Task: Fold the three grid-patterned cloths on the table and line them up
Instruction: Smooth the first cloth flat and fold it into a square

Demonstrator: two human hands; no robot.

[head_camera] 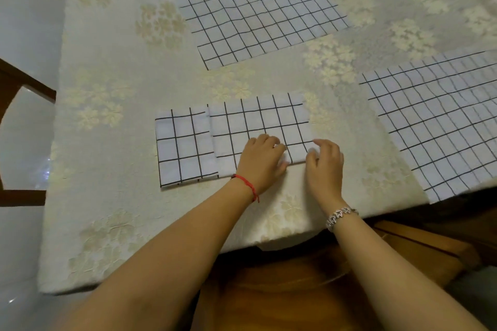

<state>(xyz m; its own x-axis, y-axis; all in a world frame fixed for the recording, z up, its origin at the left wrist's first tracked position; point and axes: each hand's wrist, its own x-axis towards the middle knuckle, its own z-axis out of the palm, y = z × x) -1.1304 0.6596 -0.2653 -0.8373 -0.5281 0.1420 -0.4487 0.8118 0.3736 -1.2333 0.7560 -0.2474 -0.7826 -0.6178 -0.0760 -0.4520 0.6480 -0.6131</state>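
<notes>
A white cloth with a black grid, partly folded [258,123], lies in the middle of the table near me. Its folded layer overlaps a lower layer that sticks out to the left. My left hand [262,160] sits on the cloth's near edge, fingers curled on top and thumb at the edge. My right hand [325,162] pinches the near right corner of the same cloth. A second grid cloth [258,8] lies flat and unfolded at the far middle. A third grid cloth [435,126] lies flat on the right, reaching the table's near right edge.
A cream tablecloth with a pale flower pattern [107,142] covers the table. A dark wooden chair [24,83] stands at the left beyond the table's edge. Another wooden chair [419,247] shows below the table's near right side.
</notes>
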